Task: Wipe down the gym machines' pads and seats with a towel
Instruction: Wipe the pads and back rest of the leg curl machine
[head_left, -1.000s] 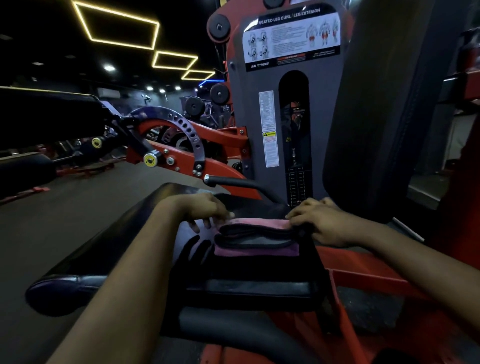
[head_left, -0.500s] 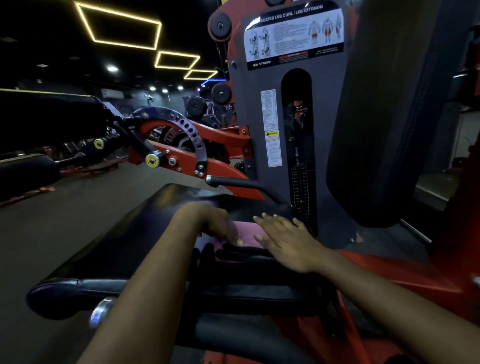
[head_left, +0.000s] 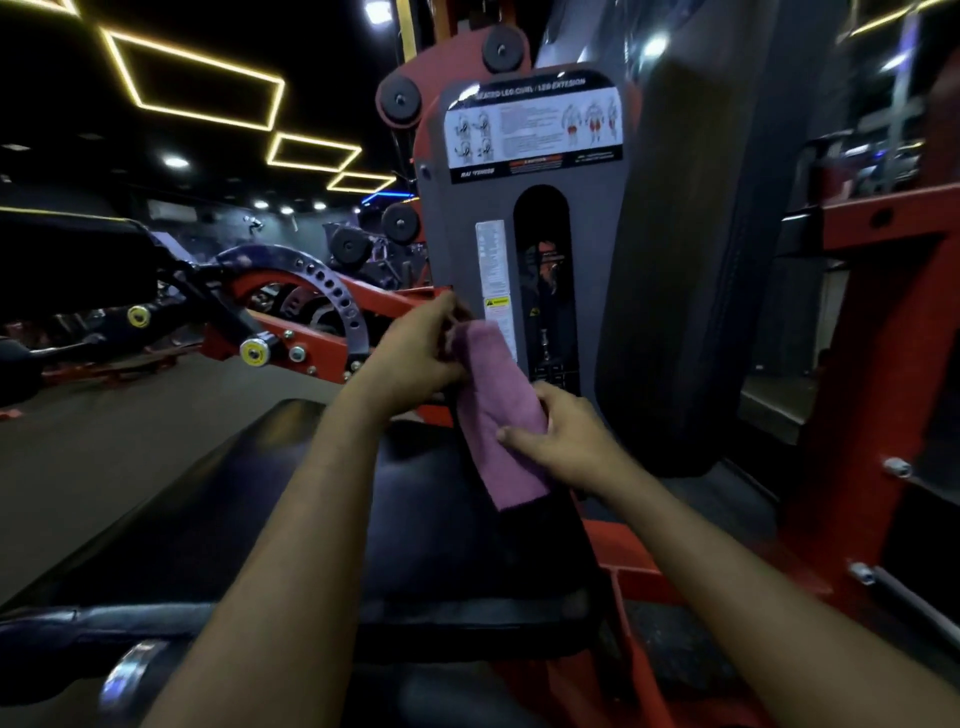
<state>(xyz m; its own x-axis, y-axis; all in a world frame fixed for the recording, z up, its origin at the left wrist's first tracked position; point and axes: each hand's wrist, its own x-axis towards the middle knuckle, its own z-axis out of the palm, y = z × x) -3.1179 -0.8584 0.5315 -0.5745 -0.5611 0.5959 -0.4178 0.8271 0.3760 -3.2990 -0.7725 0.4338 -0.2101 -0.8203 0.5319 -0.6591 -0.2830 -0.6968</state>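
A folded pink towel (head_left: 498, 410) with a dark underside hangs in the air above the black seat pad (head_left: 291, 509) of a red and grey leg curl machine. My left hand (head_left: 415, 358) grips the towel's upper end. Lower down, my right hand (head_left: 561, 441) holds its right edge, thumb across the front of the cloth. The tall black back pad (head_left: 691, 270) stands upright just right of my hands.
The grey weight stack cover (head_left: 530, 249) with instruction labels rises behind the towel. A red lever arm with a perforated adjustment arc (head_left: 322, 291) and a black roller pad (head_left: 67, 260) lies at left. A red frame post (head_left: 852, 374) stands at right. Dark gym floor spreads left.
The towel lay folded on the seat with both hands on it. Now both hands have lifted it off the seat and hold it up, hanging lengthwise.
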